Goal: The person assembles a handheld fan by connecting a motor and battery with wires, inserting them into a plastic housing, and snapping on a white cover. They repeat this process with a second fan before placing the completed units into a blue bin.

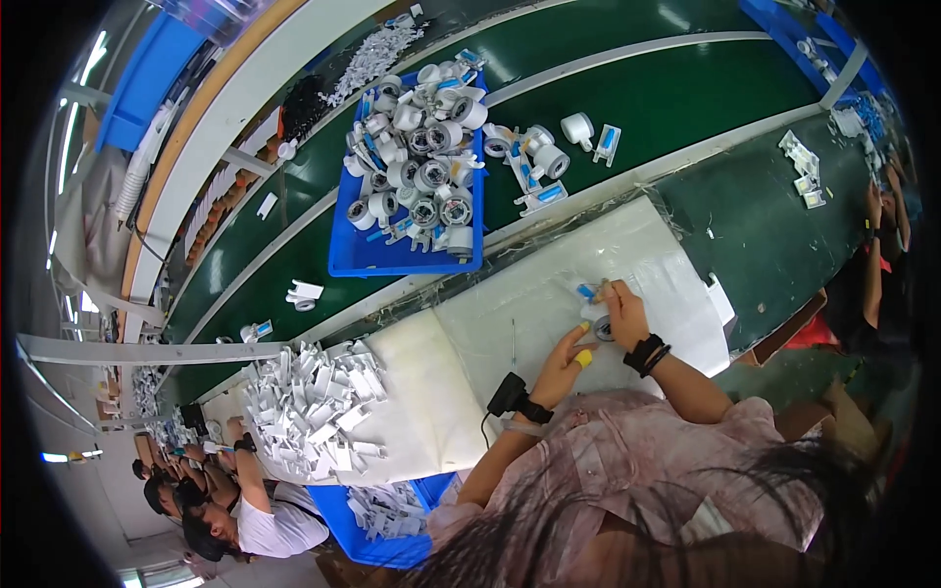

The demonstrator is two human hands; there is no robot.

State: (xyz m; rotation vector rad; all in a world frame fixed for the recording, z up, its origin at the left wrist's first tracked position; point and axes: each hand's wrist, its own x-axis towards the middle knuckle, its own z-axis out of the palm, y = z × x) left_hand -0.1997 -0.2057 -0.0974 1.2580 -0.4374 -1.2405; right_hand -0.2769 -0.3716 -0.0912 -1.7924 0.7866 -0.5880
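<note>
My right hand [625, 316] is closed in a pinch over the white mat [470, 353], on a small white plastic part with a blue strip [588, 292]. Just below it, under the palm, shows a round white piece with a dark centre [603, 329]; whether it joins the strip part cannot be made out. My left hand [561, 367] wears yellow finger covers on its thumb and a finger. Those digits are spread beside the round piece, and nothing shows between them. A black device on a wristband [508, 394] with a cable sits at my left wrist.
A blue bin [343, 257] of round white units stands beyond the mat on the green conveyor [627, 88], with several loose units beside it. White plastic pieces [314, 407] are heaped at left, above another blue bin [358, 549]. Co-workers [270, 524] sit at lower left and far right.
</note>
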